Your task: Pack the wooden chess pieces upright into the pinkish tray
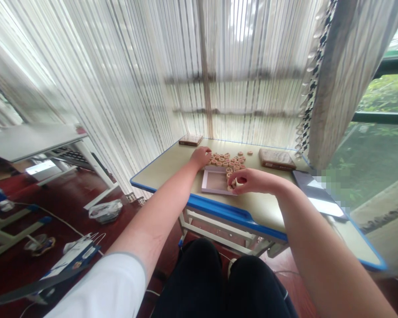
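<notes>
Round wooden Chinese chess pieces (224, 164) lie in a loose pile on the desk, with a stray piece (250, 153) behind them on the right. In front of the pile is a shallow open box (214, 180) with pale walls. My left hand (201, 157) rests at the pile's left edge, its fingers loosely bent against the nearest pieces; its palm is hidden. At the box's right side, my right hand (248, 181) has thumb and fingers curved around a chess piece (231, 187). Part of that piece is covered by the fingers.
A flat box (190, 140) sits at the desk's back left corner and a larger one (277, 159) at the back right. A dark tablet-like device (320, 194) lies near the right edge. The cream desk (162, 176) has a blue rim. Sheer curtains (245, 88) hang behind.
</notes>
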`<state>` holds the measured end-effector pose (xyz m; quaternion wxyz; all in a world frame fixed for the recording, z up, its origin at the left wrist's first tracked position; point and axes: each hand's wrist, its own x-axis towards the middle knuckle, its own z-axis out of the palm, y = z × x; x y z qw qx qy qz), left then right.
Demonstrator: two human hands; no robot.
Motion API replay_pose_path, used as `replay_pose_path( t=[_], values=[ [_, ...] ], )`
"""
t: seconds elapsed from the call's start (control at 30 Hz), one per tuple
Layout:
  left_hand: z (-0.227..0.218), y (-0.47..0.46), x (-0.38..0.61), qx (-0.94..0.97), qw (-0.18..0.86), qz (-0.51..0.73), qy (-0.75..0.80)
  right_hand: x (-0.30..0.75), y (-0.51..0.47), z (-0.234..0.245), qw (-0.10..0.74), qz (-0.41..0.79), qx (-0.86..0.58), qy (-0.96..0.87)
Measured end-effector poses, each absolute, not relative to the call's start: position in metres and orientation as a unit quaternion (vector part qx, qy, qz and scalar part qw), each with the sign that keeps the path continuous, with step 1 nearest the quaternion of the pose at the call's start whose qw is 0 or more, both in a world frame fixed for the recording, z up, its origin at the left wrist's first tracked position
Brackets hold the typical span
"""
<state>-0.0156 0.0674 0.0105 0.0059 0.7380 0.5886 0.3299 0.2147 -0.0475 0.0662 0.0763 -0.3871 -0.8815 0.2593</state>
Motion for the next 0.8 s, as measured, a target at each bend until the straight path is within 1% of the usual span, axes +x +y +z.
replay_pose_path(
  t=[0.17, 0.67, 0.8],
  values=[
    [0.0104, 0.0673, -0.0152, 0.742, 0.004, 0.326, 0.586, 0.2161, -0.0443, 0.0627, 0.099, 0.238, -0.398, -0.88],
    [0.0129, 0.0654, -0.0135, 0.756, -0.009, 0.305, 0.579, 0.2169, -0.0466, 0.0666, 0.085, 0.242, -0.39, -0.885],
    [0.0145, 0.0638, -0.0129, 0.756, -0.009, 0.302, 0.581, 0.2147, -0.0461, 0.0652, 0.104, 0.252, -0.38, -0.884]
  ],
)
